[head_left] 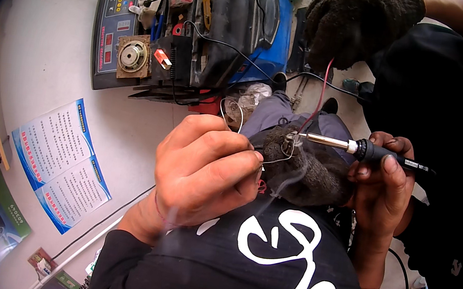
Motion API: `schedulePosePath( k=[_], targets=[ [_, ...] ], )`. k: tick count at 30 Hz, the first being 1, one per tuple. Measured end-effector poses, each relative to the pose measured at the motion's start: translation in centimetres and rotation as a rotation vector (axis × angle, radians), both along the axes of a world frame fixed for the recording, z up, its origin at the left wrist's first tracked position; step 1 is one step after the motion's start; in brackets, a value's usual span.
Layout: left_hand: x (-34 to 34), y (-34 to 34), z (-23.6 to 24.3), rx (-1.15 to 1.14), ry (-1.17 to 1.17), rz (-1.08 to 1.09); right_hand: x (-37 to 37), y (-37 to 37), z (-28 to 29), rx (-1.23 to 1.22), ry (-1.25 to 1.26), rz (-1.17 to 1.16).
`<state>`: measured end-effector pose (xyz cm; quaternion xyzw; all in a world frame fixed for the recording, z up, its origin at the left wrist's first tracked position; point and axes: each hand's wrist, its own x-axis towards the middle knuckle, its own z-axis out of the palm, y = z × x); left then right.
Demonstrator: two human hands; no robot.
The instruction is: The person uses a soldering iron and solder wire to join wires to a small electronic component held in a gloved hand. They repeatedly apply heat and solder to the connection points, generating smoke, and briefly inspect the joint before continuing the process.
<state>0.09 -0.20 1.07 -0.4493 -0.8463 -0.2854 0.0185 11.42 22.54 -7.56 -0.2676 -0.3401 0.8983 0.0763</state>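
Note:
My left hand point(208, 177) pinches a thin grey solder wire point(277, 160), which curves toward a small metal part point(288, 144). My right hand point(382, 189) grips a soldering iron point(370, 153) with a black handle, its tip at that metal part, where a red-and-black wire point(321, 95) comes down. Pale smoke curls below the joint. Dark brown knitted glove material point(318, 173) lies around and beneath the part; whether a hand is inside it, I cannot tell. Above, a co-worker's gloved hand point(363, 20) is at the upper end of the red-and-black wire.
A computerised machine point(111, 22) at the upper left carries a speaker point(132, 57), a power strip, tools and cables. The co-worker's dark-clothed body point(453, 119) fills the right. Printed posters point(64, 166) are on the pale wall at left. Cables run near the lower edges.

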Motion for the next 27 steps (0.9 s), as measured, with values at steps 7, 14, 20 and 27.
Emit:
schedulePosePath(
  k=[7,14,20,27],
  targets=[
    [-0.12,-0.04,-0.45,0.033,0.024,0.017,0.01,0.07,-0.23,-0.094,0.070,-0.036],
    [-0.17,-0.08,-0.09,-0.008,-0.030,0.028,-0.09,-0.05,0.03,-0.041,0.008,-0.015],
    [-0.30,-0.15,-0.43,-0.006,-0.047,0.021,-0.10,-0.01,0.06,-0.102,0.061,-0.039],
    [-0.27,-0.13,-0.68,-0.031,-0.048,0.005,-0.07,-0.11,0.05,-0.098,0.065,-0.042]
  ],
)
